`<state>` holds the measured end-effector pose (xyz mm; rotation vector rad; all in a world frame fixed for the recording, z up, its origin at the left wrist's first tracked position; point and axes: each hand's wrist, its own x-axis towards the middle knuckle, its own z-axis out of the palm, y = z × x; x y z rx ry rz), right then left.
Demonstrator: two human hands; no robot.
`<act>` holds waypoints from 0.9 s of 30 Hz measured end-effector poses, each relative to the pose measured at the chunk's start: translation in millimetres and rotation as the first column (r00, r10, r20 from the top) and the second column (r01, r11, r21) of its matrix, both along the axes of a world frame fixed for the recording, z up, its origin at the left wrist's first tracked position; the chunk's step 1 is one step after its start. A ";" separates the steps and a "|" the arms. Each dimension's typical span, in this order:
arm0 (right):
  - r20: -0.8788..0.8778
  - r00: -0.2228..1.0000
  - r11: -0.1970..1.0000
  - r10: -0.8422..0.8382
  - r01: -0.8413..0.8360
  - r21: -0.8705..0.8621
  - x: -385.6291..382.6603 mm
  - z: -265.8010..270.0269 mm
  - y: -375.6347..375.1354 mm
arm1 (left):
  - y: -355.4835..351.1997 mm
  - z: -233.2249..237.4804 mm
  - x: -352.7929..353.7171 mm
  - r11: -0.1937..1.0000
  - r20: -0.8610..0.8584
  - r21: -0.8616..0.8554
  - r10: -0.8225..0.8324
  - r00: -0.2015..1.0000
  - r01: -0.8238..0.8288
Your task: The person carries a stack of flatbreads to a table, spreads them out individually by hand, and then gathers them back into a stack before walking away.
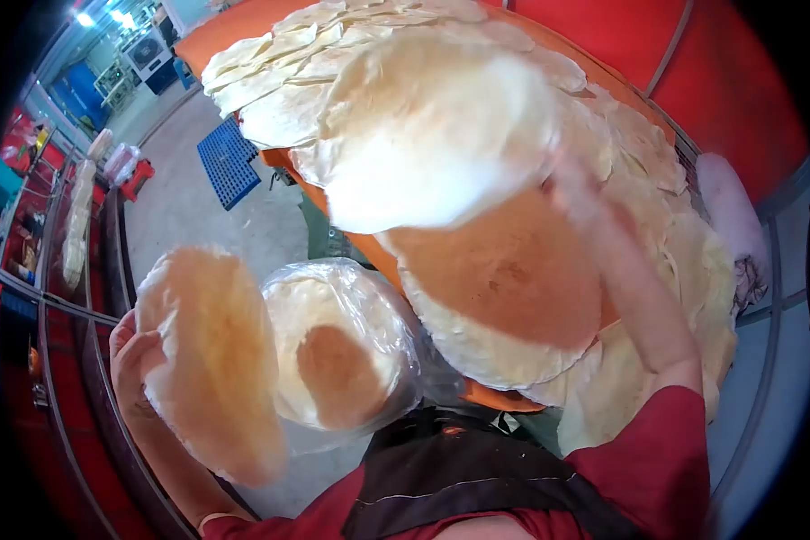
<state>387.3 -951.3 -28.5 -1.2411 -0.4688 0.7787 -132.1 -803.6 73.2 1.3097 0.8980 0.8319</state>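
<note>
On the left, my left hand (138,355) pinches the edge of a round flatbread (214,360), which hangs tilted beside a plastic bag (396,315). A stack of flatbreads (288,315) lies inside that clear bag. My right hand (574,184), smeared by motion, grips the right edge of a large thin flatbread (423,117) raised over the table. Beneath it lies another round flatbread (513,279) with a wide brown-toned area. My right fingertips are partly hidden by blur.
Overlapping flatbreads (279,67) cover much of the orange table (378,256), along its far and right sides. A blue plastic grate (229,162) is on the floor beyond. Metal shelving (40,297) runs along the left. A pinkish wrapped roll (732,211) stands at the right.
</note>
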 end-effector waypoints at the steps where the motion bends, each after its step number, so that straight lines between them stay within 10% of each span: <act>1: -0.099 0.994 0.994 -0.035 0.024 -0.104 -21.9 -24.2 -2.4 | 9.3 -4.0 -4.4 1.000 -0.022 0.006 -0.015 1.000 0.015; 3: 0.190 0.962 0.839 -0.195 0.264 -0.475 -38.7 -75.9 -29.7 | 13.9 -2.0 5.2 0.999 -0.021 0.009 -0.045 0.999 0.045; 4: 0.415 0.908 0.819 0.050 0.200 -0.538 -45.7 -80.5 -46.5 | 15.1 2.4 16.1 0.997 -0.025 0.034 -0.066 0.998 0.067; 8: 0.655 0.687 0.924 0.314 -0.061 -0.378 -124.0 -39.6 -48.5 | 10.4 13.6 59.6 0.972 -0.027 0.126 -0.194 0.981 0.196; 11: 0.915 0.375 0.972 0.147 -0.228 -0.063 -147.3 28.5 -36.9 | -9.2 6.4 84.6 0.845 -0.177 0.305 -0.403 0.898 0.439; 16: 0.998 0.012 0.953 0.055 -0.298 -0.049 -147.6 109.8 -52.1 | -89.6 57.4 92.2 -0.084 -0.733 0.680 -0.101 0.672 0.729; 17: 0.986 0.113 0.924 0.122 -0.376 -0.071 -142.8 113.4 -56.1 | -93.6 61.3 92.1 -0.209 -0.735 0.667 -0.028 0.678 0.715; 19: 0.675 0.282 0.668 0.682 -0.615 -0.418 -130.3 121.9 -66.1 | -81.9 65.8 90.7 -0.172 -0.709 0.701 -0.056 0.703 0.692; 21: 0.381 0.318 0.448 0.869 -0.832 -0.328 -125.7 109.8 -73.1 | -67.0 69.7 90.7 -0.125 -0.681 0.731 -0.076 0.729 0.670; 25: 0.278 0.476 0.483 0.835 -0.874 0.045 -137.9 77.4 -98.8 | -57.9 80.3 123.4 -0.050 -0.733 0.662 -0.250 0.633 0.748; 27: 0.294 0.534 0.553 0.793 -0.833 0.022 -119.3 73.3 -104.0 | -47.6 83.6 152.1 0.223 -0.783 0.497 -0.301 0.544 0.839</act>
